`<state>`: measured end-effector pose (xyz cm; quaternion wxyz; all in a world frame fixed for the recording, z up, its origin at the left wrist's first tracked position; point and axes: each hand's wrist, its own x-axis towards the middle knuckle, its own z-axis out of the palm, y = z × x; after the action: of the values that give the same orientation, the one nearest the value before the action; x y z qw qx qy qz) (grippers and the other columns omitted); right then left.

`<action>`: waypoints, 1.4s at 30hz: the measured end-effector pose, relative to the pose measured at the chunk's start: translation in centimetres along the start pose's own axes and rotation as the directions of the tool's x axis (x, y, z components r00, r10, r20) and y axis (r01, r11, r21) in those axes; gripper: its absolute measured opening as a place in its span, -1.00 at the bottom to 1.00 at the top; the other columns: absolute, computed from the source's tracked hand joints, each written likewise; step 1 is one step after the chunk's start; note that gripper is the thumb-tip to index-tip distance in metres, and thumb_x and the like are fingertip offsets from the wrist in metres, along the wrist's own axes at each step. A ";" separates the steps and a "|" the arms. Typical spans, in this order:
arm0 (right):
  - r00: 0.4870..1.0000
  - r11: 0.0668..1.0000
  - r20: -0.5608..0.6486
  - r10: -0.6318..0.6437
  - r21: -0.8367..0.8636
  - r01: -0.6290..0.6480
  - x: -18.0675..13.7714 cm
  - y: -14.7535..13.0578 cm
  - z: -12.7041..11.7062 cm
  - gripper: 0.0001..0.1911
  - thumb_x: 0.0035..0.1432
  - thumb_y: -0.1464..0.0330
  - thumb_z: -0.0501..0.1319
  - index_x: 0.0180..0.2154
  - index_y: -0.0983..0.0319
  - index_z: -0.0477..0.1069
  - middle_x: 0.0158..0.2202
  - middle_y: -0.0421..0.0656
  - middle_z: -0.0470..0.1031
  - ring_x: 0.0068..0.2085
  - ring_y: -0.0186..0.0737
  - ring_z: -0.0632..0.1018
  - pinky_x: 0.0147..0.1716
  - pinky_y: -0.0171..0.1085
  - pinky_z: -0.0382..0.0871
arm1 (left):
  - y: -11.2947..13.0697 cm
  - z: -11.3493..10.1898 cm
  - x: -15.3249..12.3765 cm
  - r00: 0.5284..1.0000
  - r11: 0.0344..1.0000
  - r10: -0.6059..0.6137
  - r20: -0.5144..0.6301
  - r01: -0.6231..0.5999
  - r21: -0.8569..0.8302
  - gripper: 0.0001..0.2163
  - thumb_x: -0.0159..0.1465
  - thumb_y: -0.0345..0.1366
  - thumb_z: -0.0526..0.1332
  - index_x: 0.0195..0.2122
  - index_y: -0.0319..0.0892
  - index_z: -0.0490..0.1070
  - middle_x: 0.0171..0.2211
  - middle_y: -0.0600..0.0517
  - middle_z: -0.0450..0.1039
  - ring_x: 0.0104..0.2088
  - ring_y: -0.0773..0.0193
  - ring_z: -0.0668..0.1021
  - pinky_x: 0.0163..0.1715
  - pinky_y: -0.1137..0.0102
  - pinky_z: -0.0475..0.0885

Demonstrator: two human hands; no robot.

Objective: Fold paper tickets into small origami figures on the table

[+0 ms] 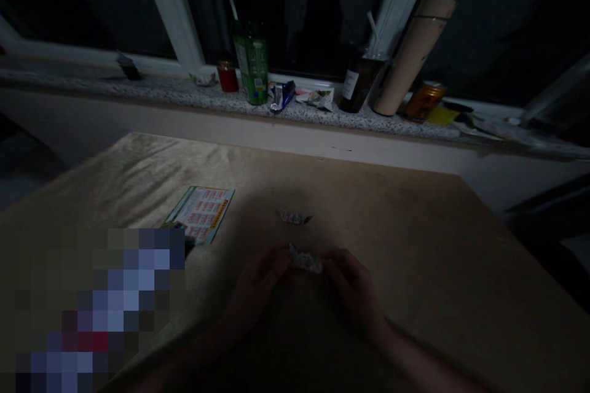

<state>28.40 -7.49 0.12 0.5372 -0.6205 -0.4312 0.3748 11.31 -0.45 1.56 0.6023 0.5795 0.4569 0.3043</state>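
The scene is dim. Both my hands meet low at the middle of a tan table (415, 239). My left hand (258, 288) and my right hand (353, 288) each pinch an end of a small crinkled sweet wrapper (304, 259) held between them just above the tabletop. A second small wrapped sweet (294, 217) lies on the table a little beyond my hands. A printed card with a green border (201, 213) lies flat to the left of it.
A blurred-out patch (101, 313) covers the table's near left. Behind the table runs a speckled stone window sill (152, 89) with a green bottle (251, 64), a red can (227, 77), a dark bottle (359, 83), a tall beige cup (415, 55), an orange can (424, 100) and wrappers.
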 end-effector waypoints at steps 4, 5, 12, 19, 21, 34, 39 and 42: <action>1.000 0.999 0.006 -0.017 -0.044 0.017 -0.1 0.2 -0.2 -0.78 0.18 0.22 0.11 -0.32 0.21 0.43 -0.54 -0.25 0.34 -0.53 -0.33 0.34 -0.57 -0.38 0.20 | -0.6 0.1 0.1 0.998 0.998 0.042 0.041 -0.040 -0.045 -0.66 0.23 -0.20 0.15 0.03 -0.12 0.30 -0.13 0.02 0.52 -0.15 0.18 0.55 -0.11 0.32 0.41; 1.000 0.999 0.006 -0.017 -0.044 0.017 -0.1 0.2 -0.2 -0.78 0.18 0.22 0.11 -0.32 0.20 0.42 -0.54 -0.25 0.34 -0.52 -0.33 0.35 -0.56 -0.38 0.21 | -0.7 0.1 0.1 0.997 0.998 0.056 0.045 -0.054 -0.044 -0.64 0.24 -0.20 0.15 0.06 -0.11 0.27 -0.09 0.01 0.50 -0.11 0.17 0.54 -0.09 0.31 0.41; 1.000 1.000 0.008 0.012 0.008 -0.012 0.1 0.6 -0.1 -0.76 0.19 0.18 0.10 -0.35 0.21 0.40 -0.58 -0.28 0.29 -0.55 -0.34 0.30 -0.59 -0.38 0.16 | -1.0 0.0 0.1 0.996 0.992 0.093 0.015 -0.094 0.084 -0.75 0.22 -0.22 0.15 -0.08 -0.09 0.41 -0.09 0.01 0.50 -0.07 0.14 0.52 -0.04 0.28 0.38; 0.999 0.999 -0.012 0.045 0.029 -0.044 0.1 0.6 -0.1 -0.72 0.17 0.14 0.11 -0.36 0.21 0.39 -0.59 -0.28 0.27 -0.56 -0.33 0.29 -0.60 -0.38 0.14 | -0.5 0.1 0.0 0.995 0.993 0.091 0.030 -0.093 0.076 -0.77 0.23 -0.25 0.16 -0.09 -0.11 0.39 -0.11 0.00 0.50 -0.10 0.18 0.53 -0.08 0.33 0.40; 0.999 0.999 -0.013 0.037 0.017 -0.036 0.1 0.5 -0.1 -0.72 0.17 0.13 0.11 -0.36 0.20 0.39 -0.58 -0.28 0.27 -0.56 -0.33 0.30 -0.61 -0.38 0.14 | -0.6 0.1 0.0 0.997 0.993 0.075 0.025 -0.077 0.094 -0.77 0.22 -0.25 0.17 -0.09 -0.12 0.38 -0.11 -0.01 0.50 -0.10 0.16 0.53 -0.09 0.31 0.41; 0.996 0.995 -0.017 -0.086 -0.055 0.085 0.5 0.1 -0.8 -0.79 0.19 0.24 0.10 -0.32 0.20 0.43 -0.42 -0.18 0.44 -0.39 -0.25 0.44 -0.42 -0.34 0.32 | 0.9 -0.7 0.2 0.976 0.895 0.182 0.117 -0.214 0.391 -0.82 0.23 -0.24 0.17 -0.17 -0.04 0.49 -0.19 0.07 0.55 -0.14 0.15 0.54 -0.06 0.26 0.37; 0.996 0.998 -0.072 -0.054 -0.016 0.053 1.1 -0.2 -1.2 -0.77 0.16 0.21 0.11 -0.32 0.21 0.43 -0.48 -0.21 0.40 -0.46 -0.27 0.41 -0.49 -0.35 0.29 | 2.2 -0.2 1.1 0.963 0.862 0.219 0.158 -0.267 0.430 -0.82 0.22 -0.22 0.17 -0.21 -0.04 0.52 -0.22 0.06 0.57 -0.19 0.14 0.56 -0.10 0.27 0.40; 0.992 0.998 -0.103 -0.068 -0.022 0.066 1.6 -0.4 -1.8 -0.75 0.15 0.18 0.12 -0.32 0.22 0.42 -0.53 -0.23 0.36 -0.50 -0.28 0.38 -0.53 -0.35 0.25 | 2.6 0.3 2.0 0.938 0.827 0.285 0.195 -0.344 0.444 -0.81 0.22 -0.22 0.15 -0.20 -0.06 0.51 -0.23 0.05 0.57 -0.22 0.15 0.57 -0.13 0.27 0.42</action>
<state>30.54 -6.62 0.77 0.5655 -0.6292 -0.4266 0.3198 12.82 1.59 3.65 0.4110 0.7929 0.3782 0.2435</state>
